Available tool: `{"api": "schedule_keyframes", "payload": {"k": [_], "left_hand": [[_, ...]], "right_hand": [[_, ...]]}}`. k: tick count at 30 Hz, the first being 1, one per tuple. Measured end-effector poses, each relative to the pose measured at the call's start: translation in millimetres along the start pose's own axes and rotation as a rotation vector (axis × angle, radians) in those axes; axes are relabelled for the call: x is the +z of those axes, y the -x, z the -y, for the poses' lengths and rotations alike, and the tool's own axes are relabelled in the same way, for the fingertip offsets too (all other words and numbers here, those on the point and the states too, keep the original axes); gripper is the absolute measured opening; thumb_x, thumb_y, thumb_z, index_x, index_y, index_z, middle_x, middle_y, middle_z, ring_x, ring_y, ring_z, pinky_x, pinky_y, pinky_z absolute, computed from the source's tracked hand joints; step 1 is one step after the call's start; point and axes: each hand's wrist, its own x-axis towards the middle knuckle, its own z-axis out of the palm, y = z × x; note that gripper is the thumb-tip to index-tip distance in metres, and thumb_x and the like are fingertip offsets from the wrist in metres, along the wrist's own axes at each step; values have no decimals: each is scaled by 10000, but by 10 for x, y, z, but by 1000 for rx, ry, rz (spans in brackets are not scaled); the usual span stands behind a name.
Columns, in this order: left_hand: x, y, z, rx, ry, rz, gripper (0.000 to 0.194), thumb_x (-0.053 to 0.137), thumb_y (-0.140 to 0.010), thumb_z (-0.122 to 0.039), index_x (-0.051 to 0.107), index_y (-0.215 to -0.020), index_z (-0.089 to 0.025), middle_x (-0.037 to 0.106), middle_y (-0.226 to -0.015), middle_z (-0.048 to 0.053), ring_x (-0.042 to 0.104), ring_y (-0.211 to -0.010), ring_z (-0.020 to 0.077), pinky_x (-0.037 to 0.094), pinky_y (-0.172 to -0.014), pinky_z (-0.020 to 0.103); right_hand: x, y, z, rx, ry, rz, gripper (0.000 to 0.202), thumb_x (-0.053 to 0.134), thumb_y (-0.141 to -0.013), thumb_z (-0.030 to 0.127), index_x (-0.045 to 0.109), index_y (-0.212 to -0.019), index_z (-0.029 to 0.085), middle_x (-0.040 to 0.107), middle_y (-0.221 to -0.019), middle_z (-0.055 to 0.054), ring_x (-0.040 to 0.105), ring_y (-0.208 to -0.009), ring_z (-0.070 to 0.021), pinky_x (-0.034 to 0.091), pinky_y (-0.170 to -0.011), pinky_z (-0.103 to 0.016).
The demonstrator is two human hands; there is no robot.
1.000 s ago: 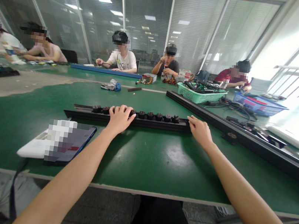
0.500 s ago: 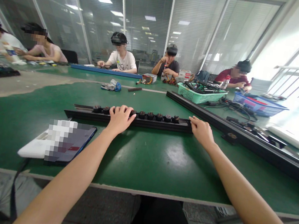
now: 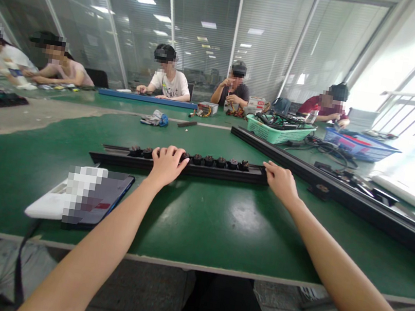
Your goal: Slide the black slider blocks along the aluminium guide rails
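Observation:
A black rail (image 3: 224, 173) lies across the green table in front of me, with several round black parts (image 3: 208, 161) in a row along its top. My left hand (image 3: 167, 165) is wrapped over the rail left of its middle, fingers bent on the row and covering some of the parts. At the rail's right end is my right hand (image 3: 280, 179), its fingers pressed together against the end. The fingertips hide what lies right under them.
A white device and a dark tablet (image 3: 105, 200) lie at the near left. A long black rail (image 3: 341, 196) slants along the right. Farther back are a green basket (image 3: 279, 134), a blue basket (image 3: 362, 147), a grey-blue cloth (image 3: 155, 118) and several seated people.
Another person's fingers at the far left edge, with a dark item beside them, have gone out of view. My hands and the rail have hardly moved.

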Motion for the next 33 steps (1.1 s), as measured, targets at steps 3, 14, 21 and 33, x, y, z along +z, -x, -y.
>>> {"api": "schedule_keyframes", "payload": {"k": [3, 14, 21, 33], "left_hand": [[0, 1, -1, 5, -8, -3, 406, 403, -1046, -460, 626, -1298, -234, 598, -1315, 139, 525, -1224, 341, 257, -1151, 565], [-11, -1, 0, 7, -11, 7, 399, 407, -1047, -463, 622, -1296, -237, 601, -1310, 135, 529, -1219, 337, 263, -1146, 562], [6, 1, 7, 6, 3, -10, 398, 414, -1041, -459, 628, -1293, -237, 599, -1305, 137, 526, -1218, 338, 250, -1152, 567], [-2, 3, 4, 11, -18, -8, 401, 402, -1047, -463, 621, -1297, -238, 603, -1307, 132, 533, -1204, 332, 267, -1143, 557]], "right_hand": [[11, -4, -27, -4, -10, -14, 394, 507, -984, 185, 743, -1298, 218, 646, -1411, -88, 639, -1288, -291, 485, -1147, -449], [29, -21, -70, -15, -30, -13, 393, 512, -981, 189, 742, -1300, 210, 643, -1410, -96, 624, -1307, -293, 481, -1150, -451], [32, -21, -81, -14, -22, -5, 396, 507, -983, 191, 733, -1309, 206, 639, -1420, -91, 611, -1324, -277, 470, -1159, -437], [1, -15, -72, -3, -9, 1, 402, 508, -979, 189, 731, -1313, 201, 637, -1422, -97, 621, -1311, -287, 473, -1155, -446]]}}
